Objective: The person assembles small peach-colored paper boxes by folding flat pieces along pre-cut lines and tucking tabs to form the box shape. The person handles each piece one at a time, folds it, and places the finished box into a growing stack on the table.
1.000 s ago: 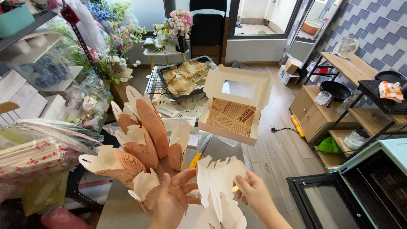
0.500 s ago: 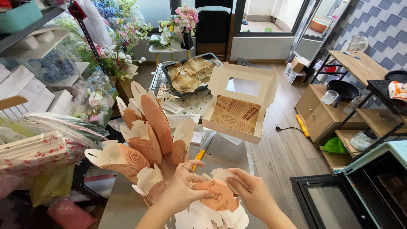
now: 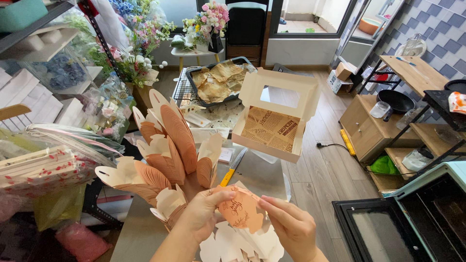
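Peach-coloured paper, cut to a leaf shape with dark script on it, sits pinched between your two hands just above the near edge of the tabletop. Your left hand has its grip closed on the left side of this peach paper leaf; your right hand has its grip closed on the right side. Under them lies a heap of cream paper leaves, too overlapped to count.

The leaf is thin, so pulling your hands apart could tear or crease it. Your left forearm is close to the standing fan of leaves and could knock it over.

Counted: one leaf in hand, one standing fan, one yellow-handled knife toward the middle of the tabletop, one open window-lid box at the far right corner, and one dark tray of flat pieces beyond the far edge.
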